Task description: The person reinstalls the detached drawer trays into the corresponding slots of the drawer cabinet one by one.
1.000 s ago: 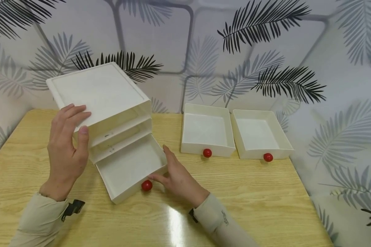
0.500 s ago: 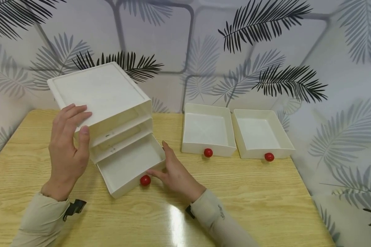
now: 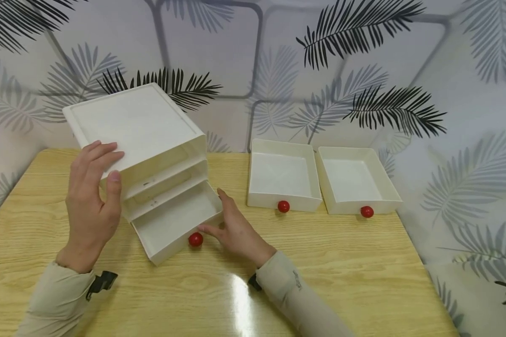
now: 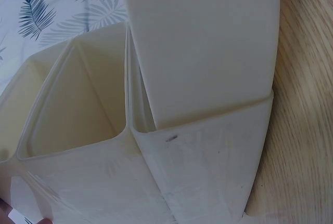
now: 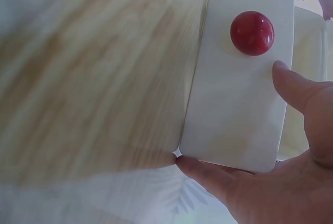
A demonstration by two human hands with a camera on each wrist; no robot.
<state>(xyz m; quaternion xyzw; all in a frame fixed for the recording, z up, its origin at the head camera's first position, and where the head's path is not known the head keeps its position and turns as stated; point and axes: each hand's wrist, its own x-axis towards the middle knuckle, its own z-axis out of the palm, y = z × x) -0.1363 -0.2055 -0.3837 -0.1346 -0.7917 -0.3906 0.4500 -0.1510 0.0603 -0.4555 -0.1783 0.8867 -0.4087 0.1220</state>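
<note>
A white drawer cabinet (image 3: 139, 121) stands at the left of the table, its two upper slots without drawers. My left hand (image 3: 93, 201) holds its upper left front edge, fingers on the top and thumb at the front. The bottom drawer (image 3: 177, 222) is partly inside the lowest slot; a round red knob (image 5: 252, 33) sits on its front. My right hand (image 3: 238, 229) grips this drawer's right front corner, thumb on the front panel and fingers along the side. In the left wrist view the drawer's side (image 4: 208, 42) runs into the cabinet's side (image 4: 203, 167).
Two white drawers with red knobs, one (image 3: 282, 175) beside the other (image 3: 352, 180), lie apart on the right half of the wooden table (image 3: 341, 267). A wall with a leaf pattern (image 3: 219, 56) rises behind the table.
The bottom drawer has slid further back into the cabinet, with my right hand moving along on its corner. My left hand has kept its place on the cabinet.
</note>
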